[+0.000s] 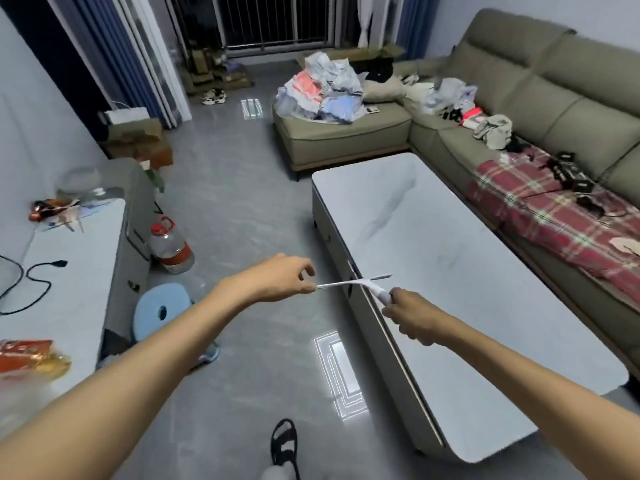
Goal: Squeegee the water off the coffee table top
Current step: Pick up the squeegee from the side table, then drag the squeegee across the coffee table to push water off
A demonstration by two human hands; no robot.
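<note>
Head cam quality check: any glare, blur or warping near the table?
Head view: two bright ceiling-light reflections glare on the glossy floor, one beside the table, one farther off; the table top shows only a soft sheen. Wide-angle warping bends the table edges and sofa. The squeegee, between left hand and right hand, looks slightly soft.

The tabletop [433,244] stretches along the front of the sofa [540,109], which lies to its right. A water jug [170,247] and stool [162,310] stand on the floor [242,188] to its left, beside a low cabinet [69,271].
</note>
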